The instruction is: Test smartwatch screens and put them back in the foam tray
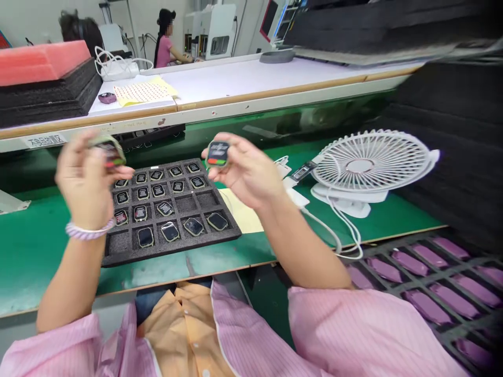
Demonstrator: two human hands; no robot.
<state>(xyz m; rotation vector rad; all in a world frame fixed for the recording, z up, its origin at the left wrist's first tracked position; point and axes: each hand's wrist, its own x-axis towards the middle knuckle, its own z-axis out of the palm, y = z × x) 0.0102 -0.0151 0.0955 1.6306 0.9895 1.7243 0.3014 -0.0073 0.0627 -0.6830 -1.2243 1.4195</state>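
Above the back left part of a black foam tray [184, 246], my left hand [84, 180] is closed on a smartwatch body [110, 149] with a pale green case; motion blurs it. My right hand [251, 170] pinches a second smartwatch body [217, 153], its lit screen showing text with a red and a green bar. Both are raised off the table. In the tray's compartments sit several similar watch bodies [158, 190], some with lit text and some with dark screens in the front row. A few compartments hold nothing.
A white fan [361, 162] stands to the right, with white cables [334, 238] beside it. Purple pieces [426, 303] fill a tray at lower right. Black foam [43, 97] is stacked on the raised shelf [243, 78]. A co-worker [165, 42] sits beyond.
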